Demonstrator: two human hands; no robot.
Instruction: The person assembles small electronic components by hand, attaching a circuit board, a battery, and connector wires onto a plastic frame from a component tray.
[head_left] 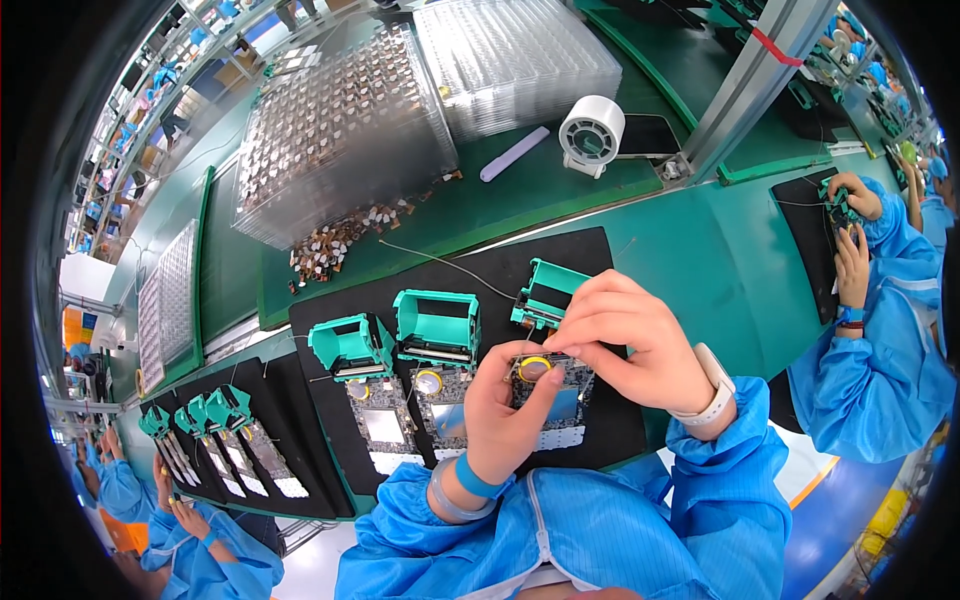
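Circuit boards (pixel 383 425), three, laid on one black mat (pixel 617 430), three green holders (pixel 438 320) set beyond, left hand (pixel 498 410) clamped about disc (pixel 534 370) of rightmost board (pixel 565 403), right hand (pixel 630 345) pinched together beside it, contents hidden.

Left grip (pixel 503 410), right grip (pixel 640 345) at circuit board (pixel 576 382)

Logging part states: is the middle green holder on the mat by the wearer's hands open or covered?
Open. The middle green holder shows its hollow green inside from above, with no cover across it.
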